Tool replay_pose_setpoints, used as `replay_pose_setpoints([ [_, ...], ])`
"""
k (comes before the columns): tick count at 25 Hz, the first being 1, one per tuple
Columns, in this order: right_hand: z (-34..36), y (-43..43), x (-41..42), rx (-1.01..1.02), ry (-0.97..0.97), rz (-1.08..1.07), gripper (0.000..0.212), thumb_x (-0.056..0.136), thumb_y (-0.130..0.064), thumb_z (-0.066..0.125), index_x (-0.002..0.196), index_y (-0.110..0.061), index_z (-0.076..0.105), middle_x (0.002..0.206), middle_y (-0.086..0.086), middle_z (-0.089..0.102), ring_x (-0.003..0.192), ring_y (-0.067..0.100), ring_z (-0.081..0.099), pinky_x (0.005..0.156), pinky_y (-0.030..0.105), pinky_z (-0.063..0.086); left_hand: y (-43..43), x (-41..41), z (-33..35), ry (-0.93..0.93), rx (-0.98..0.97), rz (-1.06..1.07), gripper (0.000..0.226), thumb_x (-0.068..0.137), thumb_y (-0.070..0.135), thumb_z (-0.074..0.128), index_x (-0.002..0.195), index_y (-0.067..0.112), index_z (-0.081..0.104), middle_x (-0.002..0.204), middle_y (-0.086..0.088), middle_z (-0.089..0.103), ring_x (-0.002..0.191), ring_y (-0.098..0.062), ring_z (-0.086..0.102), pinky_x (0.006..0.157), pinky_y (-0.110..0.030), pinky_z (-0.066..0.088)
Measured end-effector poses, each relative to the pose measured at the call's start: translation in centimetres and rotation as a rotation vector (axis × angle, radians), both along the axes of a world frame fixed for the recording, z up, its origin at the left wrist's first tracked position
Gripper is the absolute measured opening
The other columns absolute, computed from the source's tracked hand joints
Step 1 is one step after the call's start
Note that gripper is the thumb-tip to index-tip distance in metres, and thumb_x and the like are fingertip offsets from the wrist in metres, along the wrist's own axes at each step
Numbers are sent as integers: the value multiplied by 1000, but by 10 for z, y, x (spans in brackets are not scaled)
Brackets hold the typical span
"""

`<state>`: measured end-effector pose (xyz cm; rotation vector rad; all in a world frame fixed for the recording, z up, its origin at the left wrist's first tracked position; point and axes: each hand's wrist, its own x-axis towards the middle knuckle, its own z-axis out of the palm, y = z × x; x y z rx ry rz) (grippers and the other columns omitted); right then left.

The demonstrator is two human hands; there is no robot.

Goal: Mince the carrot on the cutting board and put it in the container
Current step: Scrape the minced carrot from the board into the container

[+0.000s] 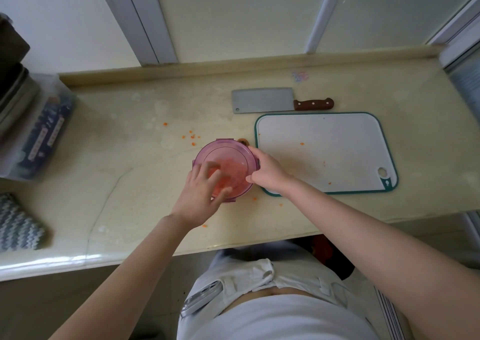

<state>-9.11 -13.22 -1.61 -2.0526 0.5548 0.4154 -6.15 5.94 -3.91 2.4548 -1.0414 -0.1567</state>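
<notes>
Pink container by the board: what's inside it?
Orange minced carrot shows through the container. The left hand covers its near part, so how full it is cannot be told.

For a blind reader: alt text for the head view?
On a counter, the right hand grips the rim of a pink container of minced carrot while the left hand lies over it. A cutting board and cleaver lie alongside.

The round translucent pink plastic container shows orange minced carrot through its tint. The rectangular white plastic cutting board has a teal rim and is dotted with orange carrot specks. The steel cleaver is grey, with a reddish-brown wooden handle. The cream stone counter is faintly veined. The knitted cloth is blue-grey and white zigzags.
</notes>
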Motion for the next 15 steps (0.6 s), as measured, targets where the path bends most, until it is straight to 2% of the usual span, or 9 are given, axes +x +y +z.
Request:
replay_pose_setpoints([
  [3, -14, -2, -10, 92, -53, -97, 61, 82, -3, 66, 138, -11, 44, 132, 4, 56, 119, 21, 54, 102, 30, 41, -6, 4, 2, 83, -123, 346, 29, 93, 17, 49, 119, 7, 55, 122, -17, 45, 112, -33, 41, 98, -42, 35],
  [5, -22, -4, -16, 116, -93, -148, 51, 88, -10, 63, 136, -10, 48, 132, 4, 58, 121, 19, 54, 106, 36, 41, -12, 9, 6, 272, -199, 546, 33, 97, 14, 45, 128, 3, 48, 126, -17, 41, 117, -30, 40, 100, -31, 30],
  [7, -25, -2, -19, 120, -126, -178, 43, 93, -12, 57, 135, -7, 50, 133, 5, 57, 124, 18, 52, 106, 29, 39, -15, 15, 3, 455, -238, 669, 34, 99, 19, 40, 128, 3, 47, 126, -16, 44, 117, -27, 41, 90, -20, 28],
  [10, -25, 2, -22, 133, -164, -233, 37, 97, -12, 50, 134, -5, 50, 133, 6, 56, 125, 17, 50, 101, 21, 36, -18, 21, 0, 608, -270, 795, 29, 98, 27, 41, 107, 4, 55, 105, -14, 56, 101, -28, 50, 76, -24, 31],
  [12, -25, 4, -21, 134, -192, -243, 35, 100, -14, 43, 133, -7, 50, 132, 5, 57, 124, 17, 50, 102, 22, 37, -16, 18, 1, 678, -318, 817, 24, 99, 29, 39, 99, 7, 49, 94, -8, 54, 87, -23, 50, 71, -27, 33],
  [15, -29, 7, -17, 111, -163, -242, 38, 104, -16, 30, 137, -6, 46, 136, 6, 53, 127, 18, 48, 97, 16, 32, -7, 12, 0, 671, -452, 859, 18, 100, 25, 35, 91, 11, 41, 81, -6, 50, 69, -21, 49, 59, -28, 36],
])
